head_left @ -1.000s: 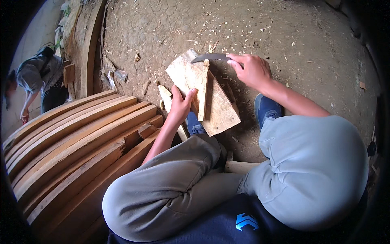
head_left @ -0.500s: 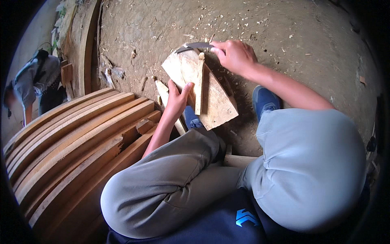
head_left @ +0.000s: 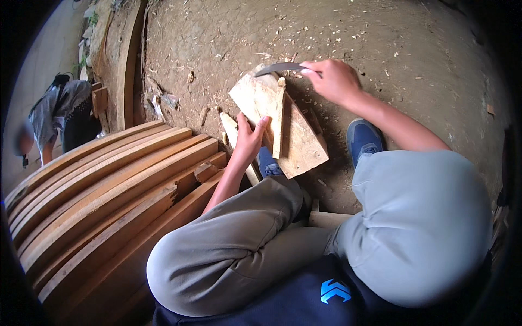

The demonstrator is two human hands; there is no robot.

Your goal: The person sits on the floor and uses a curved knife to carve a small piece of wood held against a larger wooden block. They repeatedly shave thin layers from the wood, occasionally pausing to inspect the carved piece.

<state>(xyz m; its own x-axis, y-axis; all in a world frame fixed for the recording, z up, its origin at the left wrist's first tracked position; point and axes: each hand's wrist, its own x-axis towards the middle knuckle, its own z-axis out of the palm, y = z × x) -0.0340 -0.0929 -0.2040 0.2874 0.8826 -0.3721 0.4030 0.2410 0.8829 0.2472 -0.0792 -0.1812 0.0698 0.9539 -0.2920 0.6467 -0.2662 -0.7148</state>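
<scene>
A thick, pale wooden block (head_left: 302,142) lies tilted between my shoes, its far end pointing up and left. My left hand (head_left: 250,138) grips its left edge, the thumb lying on the top face near a narrow wooden stick (head_left: 278,122) that rests lengthwise on the block. In my right hand (head_left: 334,80) is a sickle with a dark curved blade (head_left: 283,67). The fingers are wrapped round its handle, which is mostly hidden. The blade reaches left over the block's far end, its tip at or just above the wood; contact cannot be told.
Long sawn planks (head_left: 125,179) are stacked at my left. A pale wood offcut (head_left: 229,126) lies beside my left shoe (head_left: 267,163). Chips dot the dirt floor (head_left: 217,32). Far left, another person (head_left: 65,111) bends down near a wooden beam (head_left: 128,70).
The whole view has shifted slightly, so everything sits further right and lower. My right hand and the sickle have moved a little to the right over the block. My left hand keeps its grip.
</scene>
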